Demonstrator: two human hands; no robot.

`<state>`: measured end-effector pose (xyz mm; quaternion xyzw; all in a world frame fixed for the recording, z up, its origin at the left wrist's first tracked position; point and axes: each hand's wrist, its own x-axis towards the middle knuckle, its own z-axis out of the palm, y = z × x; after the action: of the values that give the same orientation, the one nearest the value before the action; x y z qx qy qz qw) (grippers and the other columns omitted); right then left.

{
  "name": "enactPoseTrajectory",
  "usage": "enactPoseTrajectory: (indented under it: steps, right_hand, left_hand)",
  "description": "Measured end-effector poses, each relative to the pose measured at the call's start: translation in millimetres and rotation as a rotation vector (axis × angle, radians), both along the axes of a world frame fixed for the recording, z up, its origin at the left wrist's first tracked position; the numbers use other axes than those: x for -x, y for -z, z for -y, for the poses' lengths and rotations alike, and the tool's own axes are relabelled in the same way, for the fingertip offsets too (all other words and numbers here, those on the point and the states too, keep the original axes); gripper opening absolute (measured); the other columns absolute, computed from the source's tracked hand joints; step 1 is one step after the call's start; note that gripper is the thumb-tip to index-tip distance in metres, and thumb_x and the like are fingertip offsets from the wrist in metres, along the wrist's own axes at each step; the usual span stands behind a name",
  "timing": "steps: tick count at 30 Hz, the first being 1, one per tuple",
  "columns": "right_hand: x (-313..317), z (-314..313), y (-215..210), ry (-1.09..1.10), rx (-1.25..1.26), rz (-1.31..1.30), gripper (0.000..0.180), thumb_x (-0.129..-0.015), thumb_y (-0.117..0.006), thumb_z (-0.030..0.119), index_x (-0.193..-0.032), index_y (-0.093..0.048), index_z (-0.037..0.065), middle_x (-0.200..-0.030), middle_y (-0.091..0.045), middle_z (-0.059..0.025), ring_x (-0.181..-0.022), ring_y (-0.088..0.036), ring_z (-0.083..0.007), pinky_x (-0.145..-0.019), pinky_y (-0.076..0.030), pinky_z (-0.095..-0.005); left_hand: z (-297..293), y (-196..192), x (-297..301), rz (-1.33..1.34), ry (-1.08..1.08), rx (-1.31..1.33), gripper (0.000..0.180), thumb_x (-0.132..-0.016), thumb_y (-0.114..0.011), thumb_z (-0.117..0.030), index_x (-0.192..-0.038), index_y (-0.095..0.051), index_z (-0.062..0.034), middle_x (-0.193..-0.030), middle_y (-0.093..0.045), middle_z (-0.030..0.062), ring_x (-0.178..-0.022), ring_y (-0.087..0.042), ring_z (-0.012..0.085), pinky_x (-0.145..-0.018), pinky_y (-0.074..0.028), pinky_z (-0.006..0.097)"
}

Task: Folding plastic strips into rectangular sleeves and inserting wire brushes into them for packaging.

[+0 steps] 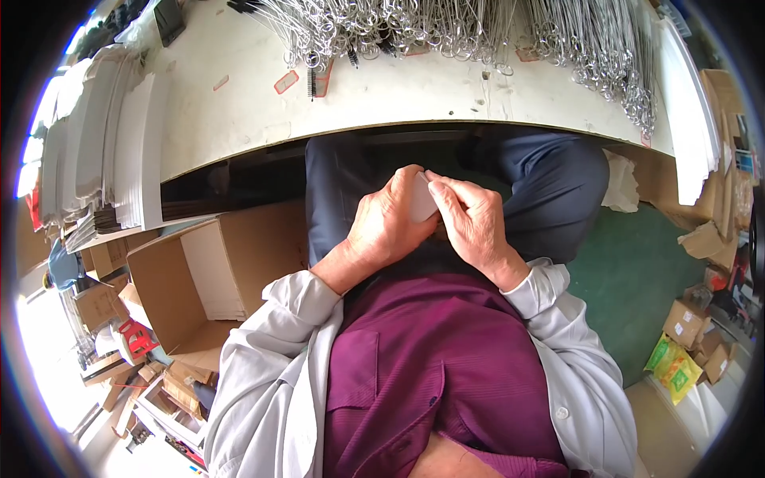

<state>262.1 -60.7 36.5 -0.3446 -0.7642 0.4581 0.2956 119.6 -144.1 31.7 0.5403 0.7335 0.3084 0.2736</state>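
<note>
**Both hands close on a small white card over the lap**

The left hand [390, 219] curls its fingers around a small white card [421, 199], gripping its left edge. The right hand [472, 219], at 3 o'clock of the card, pinches the card's upper right edge with thumb and fingertips pressed together. The card sits between both hands, just below the white table [239, 119] edge. Wire loops [446, 32] lie at 12 o'clock on the table; an open cardboard box [199, 271] stands at 9 o'clock.
</note>
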Motion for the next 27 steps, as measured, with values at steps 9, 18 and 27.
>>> enactPoseTrajectory:
  steps: [9,18,27]
  right_hand:
    - [12,1,4,0.072,0.434,-0.087,0.017,-0.096,-0.075,0.012,-0.101,-0.070,-0.003,-0.084,-0.077,-0.0110,-0.077,-0.071,-0.0095,-0.068,-0.057,-0.0265]
    - [10,-9,5,0.107,0.666,-0.142,0.020,-0.096,-0.077,0.016,-0.094,-0.068,-0.002,-0.079,-0.074,-0.0069,-0.071,-0.066,-0.0061,-0.062,-0.053,-0.0236]
    - [13,-4,9,0.156,0.541,-0.192,0.021,-0.098,-0.075,0.014,-0.083,-0.069,0.000,-0.071,-0.069,-0.0012,-0.064,-0.058,-0.0020,-0.057,-0.048,-0.0216]
  left_hand:
    - [0,-5,-3,-0.074,-0.050,-0.050,0.057,-0.080,-0.085,-0.023,-0.125,-0.057,-0.0028,-0.106,-0.072,0.0215,-0.091,-0.074,0.0408,-0.075,-0.062,0.045]
    - [1,0,-2,-0.081,-0.073,-0.102,0.057,-0.077,-0.085,-0.019,-0.125,-0.059,-0.0027,-0.105,-0.072,0.0202,-0.092,-0.073,0.0399,-0.076,-0.062,0.045]
    - [6,4,-5,-0.069,-0.064,-0.138,0.054,-0.076,-0.085,-0.016,-0.122,-0.059,-0.0019,-0.102,-0.072,0.0196,-0.089,-0.074,0.0391,-0.075,-0.062,0.044]
